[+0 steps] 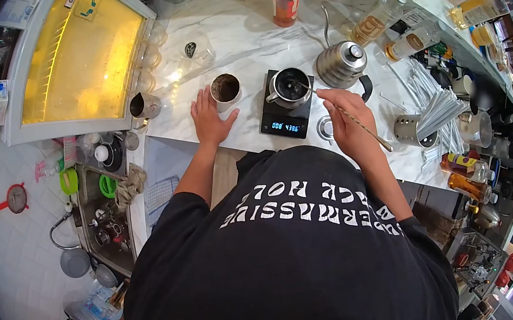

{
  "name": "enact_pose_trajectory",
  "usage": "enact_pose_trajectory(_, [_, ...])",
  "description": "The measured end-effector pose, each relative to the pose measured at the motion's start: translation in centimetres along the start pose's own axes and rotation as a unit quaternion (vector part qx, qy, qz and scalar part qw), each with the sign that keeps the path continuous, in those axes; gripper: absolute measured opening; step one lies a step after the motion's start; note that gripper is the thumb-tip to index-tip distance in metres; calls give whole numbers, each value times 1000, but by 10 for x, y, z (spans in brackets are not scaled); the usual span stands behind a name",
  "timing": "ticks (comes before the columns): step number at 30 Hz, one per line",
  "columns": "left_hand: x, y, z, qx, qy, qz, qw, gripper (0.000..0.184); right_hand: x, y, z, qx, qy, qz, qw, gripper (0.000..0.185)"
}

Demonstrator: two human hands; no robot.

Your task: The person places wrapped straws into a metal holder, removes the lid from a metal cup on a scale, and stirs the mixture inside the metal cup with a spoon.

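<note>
My right hand [349,118] pinches a long twisted bar spoon [365,127]. The spoon's far end dips into a metal mug [289,86] that contains something dark. That mug stands on a black digital scale [277,132] with lit blue digits. My left hand [215,119] lies on the marble counter, fingers spread, close beside a white cup [226,90] with brown coffee-like grounds inside. To the right of the scale is a steel gooseneck kettle [341,64], and a small round metal lid-like piece [325,128] lies near my right wrist.
A bottle with reddish liquid [286,0] stands at the back. Wrapped straws [438,113] fill a perforated metal holder [409,131] on the right. A small steel pitcher [145,105] sits at left, by a yellow-lit display case [81,60]. A sink [87,214] is at far left.
</note>
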State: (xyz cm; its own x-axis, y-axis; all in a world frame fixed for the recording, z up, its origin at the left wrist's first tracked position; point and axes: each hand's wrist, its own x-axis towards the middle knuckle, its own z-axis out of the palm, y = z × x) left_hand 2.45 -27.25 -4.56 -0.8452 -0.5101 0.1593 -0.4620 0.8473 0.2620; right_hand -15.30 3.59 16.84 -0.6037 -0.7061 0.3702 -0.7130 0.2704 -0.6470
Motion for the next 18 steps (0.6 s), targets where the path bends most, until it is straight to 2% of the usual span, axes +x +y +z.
enact_pose_trajectory(5, [1,2,-3,-5,8,5,1000,89,0,5,-7,-13,-5,19,1000,19])
enact_pose_trajectory(14, [2,1,-2,-4,-10,2,1000,94,3,3,2,3,4,0,1000,16])
enact_pose_trajectory(18, [2,4,-6,-16,16,13,1000,89,1,6,-1,-17,27,16,999,16])
